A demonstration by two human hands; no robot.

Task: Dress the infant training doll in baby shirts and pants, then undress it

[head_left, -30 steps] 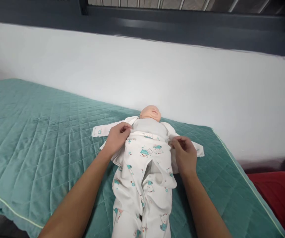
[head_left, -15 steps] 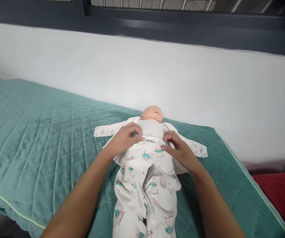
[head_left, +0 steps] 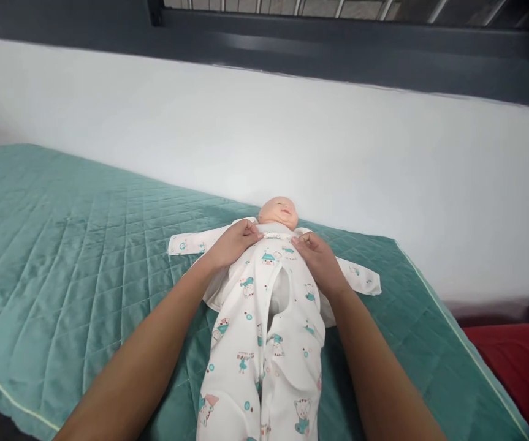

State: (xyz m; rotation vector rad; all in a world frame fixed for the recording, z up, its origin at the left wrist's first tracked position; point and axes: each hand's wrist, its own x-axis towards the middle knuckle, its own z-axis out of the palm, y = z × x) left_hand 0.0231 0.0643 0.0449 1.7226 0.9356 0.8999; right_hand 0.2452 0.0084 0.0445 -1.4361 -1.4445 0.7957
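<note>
Both my hands at doll's chest: left hand (head_left: 234,243) and right hand (head_left: 315,252) pinching printed sleepsuit (head_left: 264,331) top edge, fingers closed on cloth. Doll (head_left: 279,211) supine on green quilt (head_left: 84,245), long axis running away from me, head far end.

teal quilt (head_left: 62,245), white wall (head_left: 384,165), red seat (head_left: 517,361)

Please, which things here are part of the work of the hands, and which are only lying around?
In use: left hand, right hand, printed baby suit, doll.
Only around: green quilted cover, red object at right.
</note>
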